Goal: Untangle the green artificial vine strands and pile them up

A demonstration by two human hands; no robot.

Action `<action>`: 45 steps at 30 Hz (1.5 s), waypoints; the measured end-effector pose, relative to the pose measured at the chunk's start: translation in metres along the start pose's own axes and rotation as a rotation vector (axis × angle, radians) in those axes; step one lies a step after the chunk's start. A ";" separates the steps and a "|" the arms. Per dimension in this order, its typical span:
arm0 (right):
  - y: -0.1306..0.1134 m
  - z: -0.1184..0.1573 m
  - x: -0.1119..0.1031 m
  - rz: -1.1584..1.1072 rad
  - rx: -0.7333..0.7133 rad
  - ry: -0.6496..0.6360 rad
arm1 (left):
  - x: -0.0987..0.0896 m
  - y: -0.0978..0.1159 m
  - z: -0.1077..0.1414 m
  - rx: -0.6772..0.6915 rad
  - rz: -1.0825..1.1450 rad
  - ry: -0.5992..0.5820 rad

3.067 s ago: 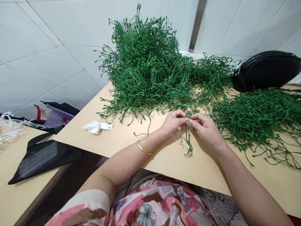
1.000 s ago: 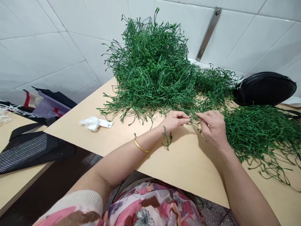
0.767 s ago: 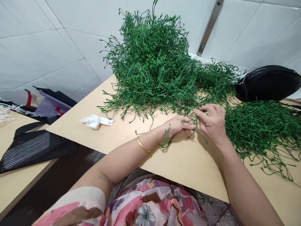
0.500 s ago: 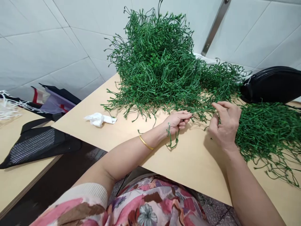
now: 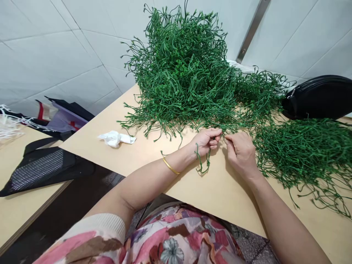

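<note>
My left hand [image 5: 206, 142] is closed around a few green budded stems [image 5: 202, 171] that dangle below it over the counter [image 5: 214, 201], its fingers pressed together by the near edge of the tall stem heap [image 5: 184, 73]. My right hand [image 5: 242, 151] is just beside it, fingers curled in; whether they pinch anything I cannot tell. The lower stem pile [image 5: 302, 146] lies to my right.

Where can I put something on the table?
The table is bare between the white scrap and left forearm, and near the edge between that and the right forearm. The big green pile crowds the back; the smaller pile and black bag crowd the right.
</note>
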State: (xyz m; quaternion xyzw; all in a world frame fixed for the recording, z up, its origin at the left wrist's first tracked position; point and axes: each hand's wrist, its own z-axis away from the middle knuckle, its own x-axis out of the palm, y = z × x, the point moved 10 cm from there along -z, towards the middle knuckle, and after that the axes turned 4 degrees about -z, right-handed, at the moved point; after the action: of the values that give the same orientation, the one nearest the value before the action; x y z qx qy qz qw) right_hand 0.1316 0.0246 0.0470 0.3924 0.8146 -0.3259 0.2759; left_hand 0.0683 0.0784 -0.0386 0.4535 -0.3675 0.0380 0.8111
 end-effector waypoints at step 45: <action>-0.020 0.005 0.022 -0.146 0.216 -0.428 | -0.016 0.023 -0.006 0.348 -0.442 0.381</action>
State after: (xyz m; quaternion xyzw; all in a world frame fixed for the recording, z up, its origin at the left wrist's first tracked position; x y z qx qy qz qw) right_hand 0.1043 0.0210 0.0350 0.2815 0.7243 -0.5059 0.3745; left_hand 0.0512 0.1010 -0.0349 0.6387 -0.0902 0.0076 0.7641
